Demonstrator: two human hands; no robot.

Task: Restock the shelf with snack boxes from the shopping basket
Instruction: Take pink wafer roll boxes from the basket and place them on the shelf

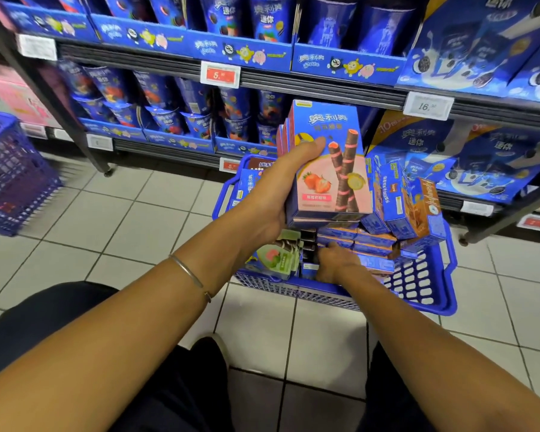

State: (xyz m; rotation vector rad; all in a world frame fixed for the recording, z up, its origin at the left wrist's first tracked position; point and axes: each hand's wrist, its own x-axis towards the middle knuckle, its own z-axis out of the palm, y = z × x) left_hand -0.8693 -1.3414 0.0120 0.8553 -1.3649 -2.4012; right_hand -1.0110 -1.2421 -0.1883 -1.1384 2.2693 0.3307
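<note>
Strawberry wafer-roll boxes (328, 163), several stacked face to face, stand upright in the left hand (273, 194), held above the blue shopping basket (418, 294) and in front of the lower shelf (181, 148). That hand's thumb presses across the front box while the other fingers wrap behind, out of sight, so the stack is clamped only by squeeze from front and back. The likely failure is a middle box sliding out, since nothing supports the stack from below and the cartons look glossy. The right hand (334, 263) is down in the basket among the flat-lying blue boxes (374, 244); its fingers are buried between them, so I cannot tell whether they pinch anything. Adding another box to the stack one-handed could loosen the grip. Orange-panelled boxes (418, 207) lean at the basket's far side and could topple if jostled.
</note>
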